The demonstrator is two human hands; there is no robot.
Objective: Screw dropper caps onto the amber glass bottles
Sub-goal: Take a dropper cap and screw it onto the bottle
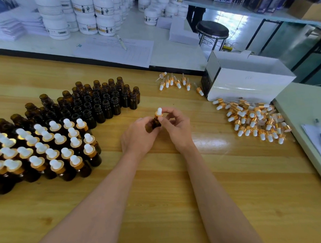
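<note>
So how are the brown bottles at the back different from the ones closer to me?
The back bottles have open mouths and no caps; the near bottles wear gold collars with white rubber bulbs. The back bottles end at bare necks, so the near bottles stand taller. Both groups are amber glass, packed together on the table.

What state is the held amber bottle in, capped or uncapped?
Capped: a gold-collared, white-bulbed dropper cap sits on the small amber glass bottle; how tightly, cannot tell.
</note>
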